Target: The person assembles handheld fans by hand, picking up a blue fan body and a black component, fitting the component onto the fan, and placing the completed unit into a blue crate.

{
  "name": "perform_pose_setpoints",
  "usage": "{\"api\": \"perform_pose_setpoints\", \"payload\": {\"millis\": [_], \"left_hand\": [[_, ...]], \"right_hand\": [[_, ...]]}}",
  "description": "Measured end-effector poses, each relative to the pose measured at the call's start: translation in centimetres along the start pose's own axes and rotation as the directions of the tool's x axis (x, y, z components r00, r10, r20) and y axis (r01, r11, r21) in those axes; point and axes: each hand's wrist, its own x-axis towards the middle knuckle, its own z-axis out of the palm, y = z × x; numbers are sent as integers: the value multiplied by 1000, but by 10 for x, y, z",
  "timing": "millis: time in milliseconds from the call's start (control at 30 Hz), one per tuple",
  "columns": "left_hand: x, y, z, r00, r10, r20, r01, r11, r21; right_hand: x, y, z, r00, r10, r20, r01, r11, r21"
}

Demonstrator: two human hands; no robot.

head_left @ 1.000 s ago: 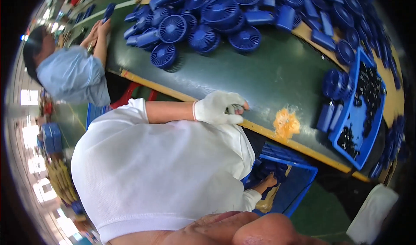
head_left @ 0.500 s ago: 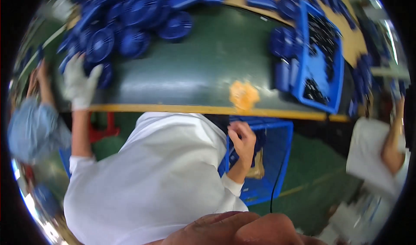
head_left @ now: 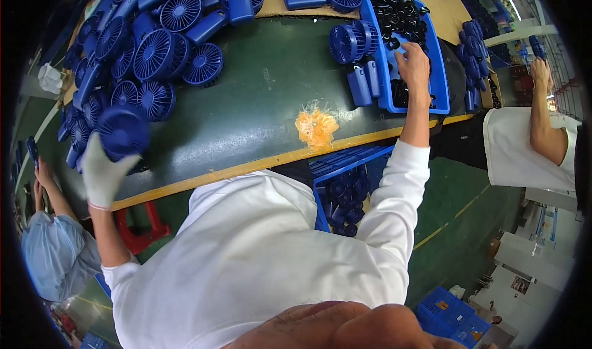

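My left hand, in a white glove, is at the near edge of a heap of blue handheld fans. Between its thumb and fingers is a blue fan, smeared by motion along with the hand. My bare right hand reaches into a blue tray at the right of the bench. Its fingers are bent down and closed among small black parts; whatever they pinch is hidden.
An orange, frayed bundle lies near the wooden front edge of the green bench. Several blue fans lie left of the tray. Below the bench stands a blue crate with blue parts. Other people work at left and right.
My right hand has risen from beside the crate into the tray. My left hand has moved slightly down and now has a fan in it. The view has turned to the right.
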Motion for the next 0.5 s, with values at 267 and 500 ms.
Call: {"api": "perform_pose_setpoints", "payload": {"millis": [267, 500], "left_hand": [[2, 91, 96, 884, 465, -47, -467, 881, -77], [3, 100, 98, 906, 409, 110, -393, 908, -144]], "right_hand": [[27, 4, 20, 974, 180, 135, -184, 983, 14], [-51, -98, -36, 928, 337, 159, -105, -175, 979]]}}
